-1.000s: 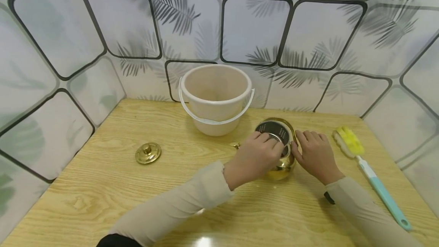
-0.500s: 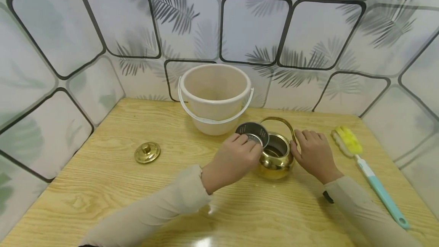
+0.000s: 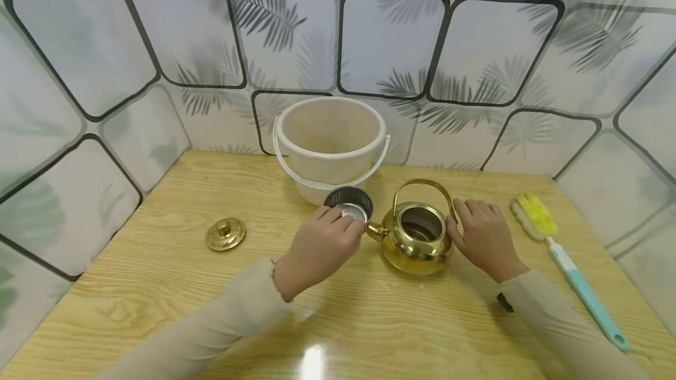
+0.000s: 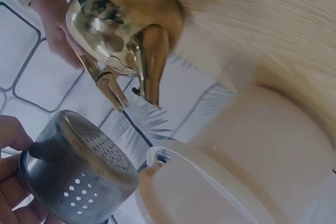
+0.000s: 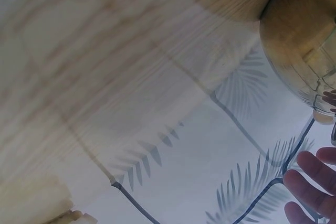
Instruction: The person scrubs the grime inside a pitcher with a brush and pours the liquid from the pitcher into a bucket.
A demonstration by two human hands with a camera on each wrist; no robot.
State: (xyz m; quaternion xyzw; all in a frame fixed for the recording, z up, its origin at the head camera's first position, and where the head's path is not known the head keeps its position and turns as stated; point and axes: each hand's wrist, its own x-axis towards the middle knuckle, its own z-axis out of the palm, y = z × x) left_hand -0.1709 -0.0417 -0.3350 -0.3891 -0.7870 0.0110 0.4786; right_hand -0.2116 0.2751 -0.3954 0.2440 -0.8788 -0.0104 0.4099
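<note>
My left hand [image 3: 321,245] pinches the rim of a steel tea strainer [image 4: 79,169], a perforated cup held in the air. The strainer is left of the spout, overlapping the bucket's lower front in the head view. A shiny gold teapot [image 3: 417,251] stands lidless on the table, its mouth uncovered and its hoop handle upright. At the handle's right base, my right hand [image 3: 483,239] holds on with thumb in front and fingers behind. Its fingers [image 5: 310,190] show at the edge of the right wrist view. The gold lid [image 3: 226,234] lies knob up at left.
A pale bucket [image 3: 330,154] with a white bail handle stands behind, near the patterned wall [image 3: 393,46]. On the right lies a brush [image 3: 586,292] with a yellow and white sponge head and a turquoise handle. The wooden table [image 3: 158,286] runs beneath everything.
My left hand has lifted the strainer out of the teapot's mouth and carried it left, past the spout. The right hand stays at the handle.
</note>
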